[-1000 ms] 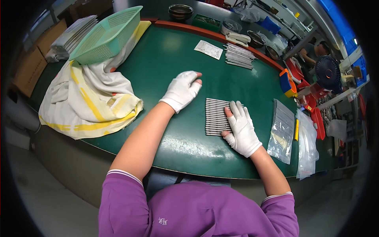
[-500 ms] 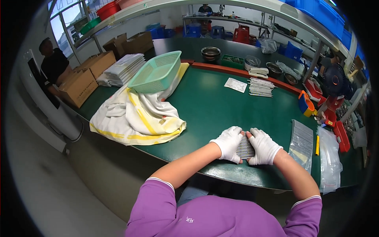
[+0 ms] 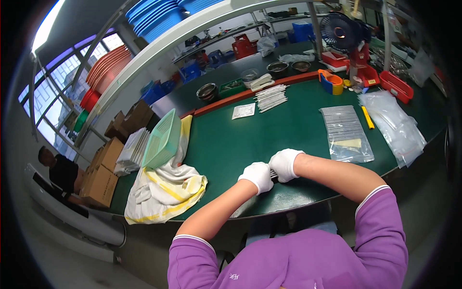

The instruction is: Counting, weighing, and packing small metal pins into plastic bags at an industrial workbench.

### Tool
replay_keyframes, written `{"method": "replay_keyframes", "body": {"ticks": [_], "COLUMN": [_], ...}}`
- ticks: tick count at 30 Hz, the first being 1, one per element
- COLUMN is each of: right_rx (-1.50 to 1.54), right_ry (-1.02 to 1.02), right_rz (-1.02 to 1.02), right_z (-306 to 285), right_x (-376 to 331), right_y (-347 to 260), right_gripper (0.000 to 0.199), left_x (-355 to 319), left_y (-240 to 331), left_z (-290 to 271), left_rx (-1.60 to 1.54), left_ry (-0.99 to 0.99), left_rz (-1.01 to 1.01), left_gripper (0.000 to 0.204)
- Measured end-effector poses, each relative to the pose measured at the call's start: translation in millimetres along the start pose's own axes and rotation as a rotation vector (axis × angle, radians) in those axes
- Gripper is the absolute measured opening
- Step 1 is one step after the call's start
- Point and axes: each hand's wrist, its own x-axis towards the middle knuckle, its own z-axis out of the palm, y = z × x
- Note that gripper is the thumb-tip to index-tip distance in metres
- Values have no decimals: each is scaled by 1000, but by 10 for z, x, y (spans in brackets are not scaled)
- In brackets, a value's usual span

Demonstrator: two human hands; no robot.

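Observation:
My left hand point(image 3: 258, 177), in a white glove, is closed near the table's front edge. Close beside it, my right hand point(image 3: 285, 164), gloved the same way, is also closed. Between them shows a small part of a bundle of thin metal rods point(image 3: 274, 174); the gloves hide the rest. To the right lies a clear plastic bag point(image 3: 344, 127) with a row of similar rods in it. A loose pile of thin pale rods point(image 3: 271, 98) lies farther back, beside a small white packet point(image 3: 243, 111).
A green basket point(image 3: 162, 138) rests on a white and yellow cloth point(image 3: 166, 195) at left. Clear bags point(image 3: 392, 125) and a thin yellow tool point(image 3: 367, 117) lie at right. Metal bowls point(image 3: 207, 91) stand behind a red-brown ledge point(image 3: 226, 104). A person point(image 3: 65, 171) is beyond the cartons point(image 3: 100, 186).
The view has turned and tilted. My hands, which lay against both sides of a flat row of rods, have closed around the rods, now mostly hidden.

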Motion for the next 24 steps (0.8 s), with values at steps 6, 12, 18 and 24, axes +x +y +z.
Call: {"method": "replay_keyframes", "body": {"ticks": [6, 12, 18, 24], "right_rx": [381, 1039, 995, 502], "right_ry": [604, 861, 647, 768], "right_rz": [-109, -263, -226, 116], "right_z": [436, 351, 685, 680], "right_x": [-139, -310, -73, -288], "right_y": [24, -54, 36, 36], "right_gripper": [16, 23, 33, 49], "left_x": [-280, -271, 97, 242], "left_y": [-15, 152, 283, 170], "left_z": [-262, -453, 104, 278], "left_rx": [-51, -829, -1525, -1435], "left_ry": [139, 440, 333, 524], "left_rz": [70, 534, 362, 418], "left_gripper": [23, 73, 48, 20]}}
